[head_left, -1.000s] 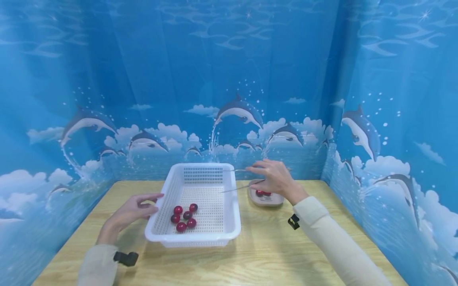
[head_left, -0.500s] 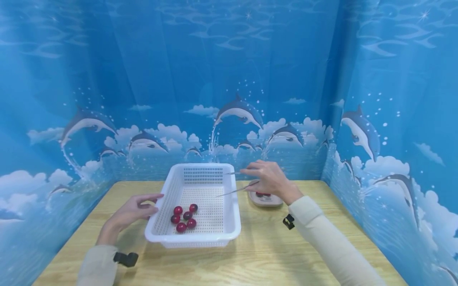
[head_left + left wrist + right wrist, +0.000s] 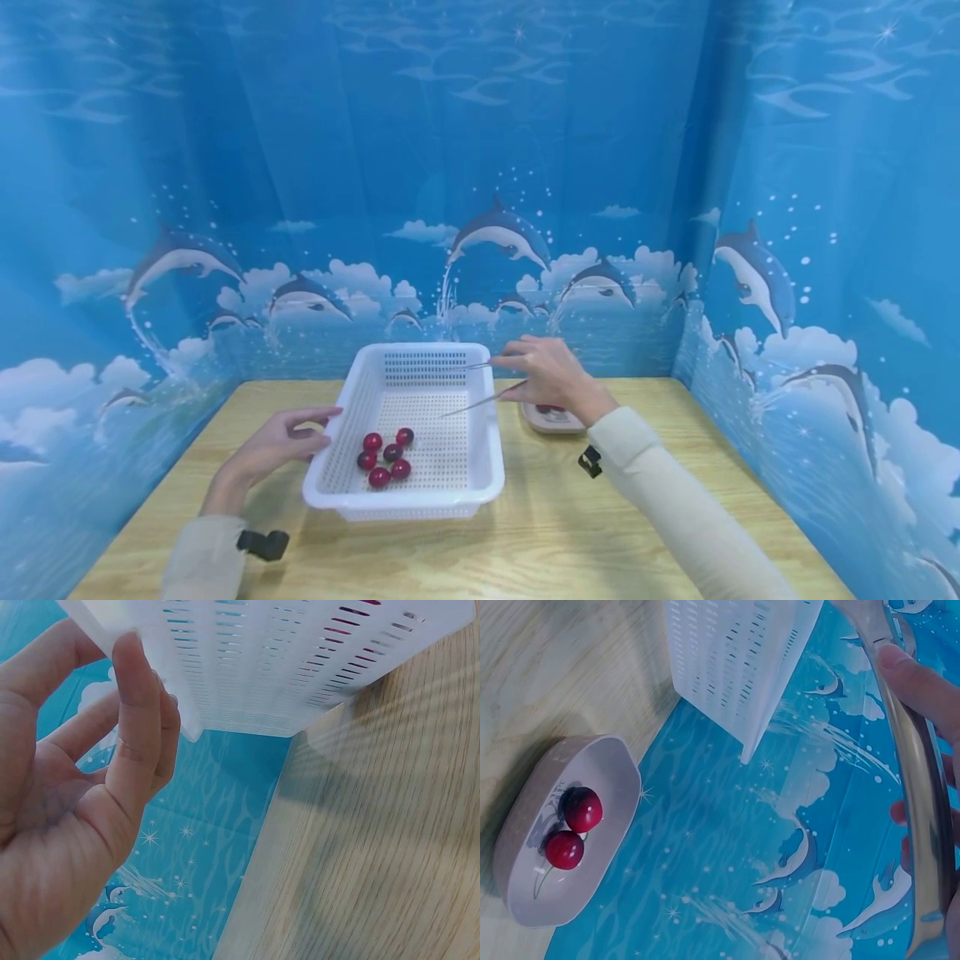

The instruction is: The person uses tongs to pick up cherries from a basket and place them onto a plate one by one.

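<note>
My left hand [image 3: 277, 442] pinches the left rim of a white perforated basket [image 3: 480, 487], thumb and fingers at its edge; the left wrist view shows the fingers [image 3: 135, 712] against the rim. Several dark red cherries [image 3: 379, 477] lie in the basket's front left part. My right hand [image 3: 547, 375] holds metal tongs [image 3: 472, 406] by their arms; the tips are apart over the basket with nothing between them. In the right wrist view the tongs [image 3: 922, 817] run along the right side, gripped by thumb and fingers.
Right of the basket, partly under my right hand, stands a small pale dish [image 3: 557, 423]; the right wrist view shows two cherries [image 3: 564, 850] in this dish [image 3: 615, 776]. A blue dolphin-print curtain [image 3: 420, 167] stands behind and beside the wooden table [image 3: 570, 533].
My right hand has moved left with the tongs, and their tips reach farther over the basket. The left hand, the basket and its cherries have stayed in place.
</note>
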Available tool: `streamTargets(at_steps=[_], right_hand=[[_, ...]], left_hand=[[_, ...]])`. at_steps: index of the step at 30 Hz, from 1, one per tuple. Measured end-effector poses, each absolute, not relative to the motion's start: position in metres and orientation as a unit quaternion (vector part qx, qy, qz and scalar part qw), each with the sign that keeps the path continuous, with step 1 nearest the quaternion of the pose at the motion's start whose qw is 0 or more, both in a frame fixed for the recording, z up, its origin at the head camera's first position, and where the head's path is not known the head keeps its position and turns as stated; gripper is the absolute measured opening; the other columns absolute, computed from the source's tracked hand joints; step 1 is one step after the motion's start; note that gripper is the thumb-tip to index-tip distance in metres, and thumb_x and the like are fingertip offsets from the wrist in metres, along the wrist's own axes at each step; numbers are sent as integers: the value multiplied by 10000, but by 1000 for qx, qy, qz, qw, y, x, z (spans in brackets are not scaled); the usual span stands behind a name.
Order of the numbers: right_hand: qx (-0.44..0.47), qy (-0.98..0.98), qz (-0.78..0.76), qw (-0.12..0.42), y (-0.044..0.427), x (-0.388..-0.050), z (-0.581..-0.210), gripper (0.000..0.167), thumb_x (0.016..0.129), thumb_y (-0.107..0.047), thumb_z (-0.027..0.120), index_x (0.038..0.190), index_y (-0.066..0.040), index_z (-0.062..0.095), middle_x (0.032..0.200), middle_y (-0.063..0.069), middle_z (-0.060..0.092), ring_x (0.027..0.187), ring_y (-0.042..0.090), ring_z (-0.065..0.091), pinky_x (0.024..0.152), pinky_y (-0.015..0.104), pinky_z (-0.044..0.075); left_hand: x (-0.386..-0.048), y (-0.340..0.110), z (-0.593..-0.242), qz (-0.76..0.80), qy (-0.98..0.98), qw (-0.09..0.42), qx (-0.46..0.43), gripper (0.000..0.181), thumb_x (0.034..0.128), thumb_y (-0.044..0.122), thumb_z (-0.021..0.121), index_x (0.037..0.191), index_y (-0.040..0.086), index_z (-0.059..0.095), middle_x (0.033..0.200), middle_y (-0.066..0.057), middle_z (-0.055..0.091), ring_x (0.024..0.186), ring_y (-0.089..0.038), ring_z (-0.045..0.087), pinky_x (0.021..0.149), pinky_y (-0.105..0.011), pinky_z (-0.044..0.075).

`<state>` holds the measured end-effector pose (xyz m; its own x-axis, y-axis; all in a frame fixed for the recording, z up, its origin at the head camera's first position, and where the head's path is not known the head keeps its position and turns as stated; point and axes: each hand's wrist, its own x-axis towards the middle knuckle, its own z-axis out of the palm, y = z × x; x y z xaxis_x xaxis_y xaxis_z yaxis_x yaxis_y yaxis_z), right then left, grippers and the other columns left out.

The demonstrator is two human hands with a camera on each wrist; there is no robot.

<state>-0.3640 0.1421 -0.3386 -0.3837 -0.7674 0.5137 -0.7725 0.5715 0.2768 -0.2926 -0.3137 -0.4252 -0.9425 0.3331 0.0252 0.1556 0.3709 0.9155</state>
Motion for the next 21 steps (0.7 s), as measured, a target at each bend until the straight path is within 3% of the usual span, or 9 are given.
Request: streamTargets(at_steps=[6,15,21], right_hand=[[467,-831,-9,302,135,-364,-337,552,754,-518,878,1211,-228,770,1095,-18,779,888,133,698,649,200,553],[462,-842,-14,277,122,-363,-329,531,758,-524,878,1212,-270,772,1067,-25,780,836,125,660,550,143,407],[452,-853,-31,260,114,-362,-321,526,759,-540,867,1209,-285,770,1123,-26,784,872,124,652,544,148,415]], left_hand=[[-293,-314,-426,543,822,81,149,631,982,213,696,1530,12,457,1413,-338,545,1060,-163,733,878,-353,638],[-293,-314,-426,543,822,83,150,622,984,207,691,1526,8,460,1406,-344,539,1052,-151,733,878,-356,638],[-294,-314,-426,543,822,84,148,646,982,204,694,1537,-1,436,1439,-362,530,1050,-135,730,879,-363,641]])
